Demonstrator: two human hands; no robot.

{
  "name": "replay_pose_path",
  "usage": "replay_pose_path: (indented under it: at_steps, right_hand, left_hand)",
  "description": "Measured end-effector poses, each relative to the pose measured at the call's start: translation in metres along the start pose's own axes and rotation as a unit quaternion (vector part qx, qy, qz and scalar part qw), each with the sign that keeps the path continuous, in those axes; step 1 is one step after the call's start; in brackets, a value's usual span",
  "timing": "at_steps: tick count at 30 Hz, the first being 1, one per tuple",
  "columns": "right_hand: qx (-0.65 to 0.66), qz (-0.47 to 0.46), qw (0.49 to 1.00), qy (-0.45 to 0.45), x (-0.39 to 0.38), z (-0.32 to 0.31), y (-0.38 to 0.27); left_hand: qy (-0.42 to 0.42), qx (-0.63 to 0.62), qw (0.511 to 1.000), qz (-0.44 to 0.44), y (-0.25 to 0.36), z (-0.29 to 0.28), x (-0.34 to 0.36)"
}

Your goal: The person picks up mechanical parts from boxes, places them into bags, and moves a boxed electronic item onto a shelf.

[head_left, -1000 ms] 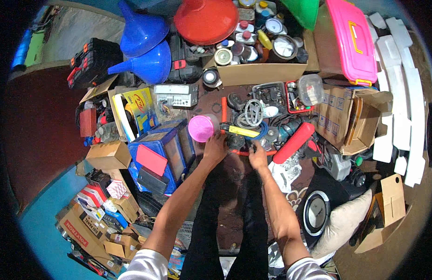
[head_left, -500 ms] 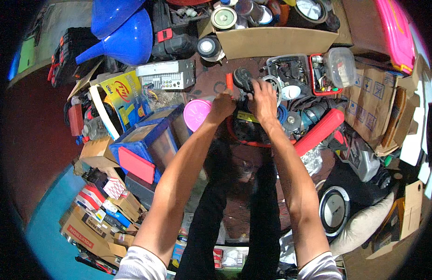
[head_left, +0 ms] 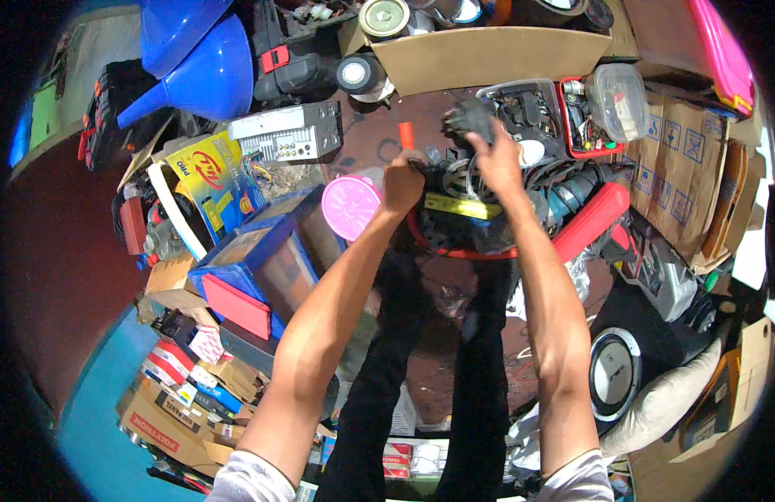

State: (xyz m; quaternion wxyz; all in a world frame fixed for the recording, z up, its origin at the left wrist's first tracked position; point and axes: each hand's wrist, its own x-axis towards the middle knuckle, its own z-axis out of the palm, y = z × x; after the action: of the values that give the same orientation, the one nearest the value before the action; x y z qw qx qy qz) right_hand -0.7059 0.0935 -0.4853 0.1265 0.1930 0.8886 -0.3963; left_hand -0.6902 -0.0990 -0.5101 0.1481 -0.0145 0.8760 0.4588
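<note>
My left hand [head_left: 403, 181] is closed on the red rim [head_left: 407, 135] of what looks like a tub, whose curve shows again below the hand. Inside the tub lie a pale coiled cable [head_left: 461, 181], a dark item with a yellow strip [head_left: 463, 207], and other dark pieces. My right hand [head_left: 500, 163] grips a bulky black object [head_left: 469, 122], lifted over the tub's far right side. Motion blurs that object, and I cannot make out its kind. A round pink lid [head_left: 351, 207] is beside my left wrist.
Beyond my right hand stand a bin of black parts [head_left: 530, 109] and a red-rimmed tray [head_left: 590, 152]. A long red piece [head_left: 595, 219] lies at right. A silver metal unit [head_left: 287, 132] and blue-framed drawers [head_left: 254, 259] are at left, a cardboard box [head_left: 488, 60] at the back.
My right hand has moved right with the black object, baring the coiled cable and yellow strip. My left hand stays on the red rim. The view has shifted slightly.
</note>
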Motion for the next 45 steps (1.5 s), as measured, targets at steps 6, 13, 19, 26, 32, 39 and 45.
replay_pose_path:
  at_steps: [6,13,19,26,32,39,45]
  right_hand:
    - [0.047,0.064,0.996,0.048,-0.022,-0.072,0.041]
    - [0.174,0.175,0.968,0.043,-0.075,-0.088,0.094]
    - [0.576,0.235,0.782,0.040,-0.118,-0.053,0.067]
    - [0.725,0.271,0.628,0.074,-0.149,-0.017,0.065]
    - [0.678,0.220,0.701,0.017,-0.163,-0.032,0.082]
    - [0.601,0.149,0.782,0.074,-0.191,-0.081,0.122]
    - [0.685,0.193,0.689,0.138,-0.218,-0.173,0.086]
  left_hand:
    - [-0.035,0.011,0.999,-0.026,-0.033,0.012,0.001]
    - [0.012,0.053,0.996,0.071,0.014,0.047,-0.021]
    - [-0.159,0.064,0.958,0.231,0.014,0.020,-0.015]
    - [-0.103,0.185,0.977,0.004,0.017,0.043,-0.008]
    - [-0.209,0.315,0.923,-0.069,0.029,0.042,-0.003]
    - [-0.042,0.323,0.945,-0.032,0.076,0.031,-0.029]
    - [0.104,0.096,0.970,-0.199,0.101,-0.023,-0.096]
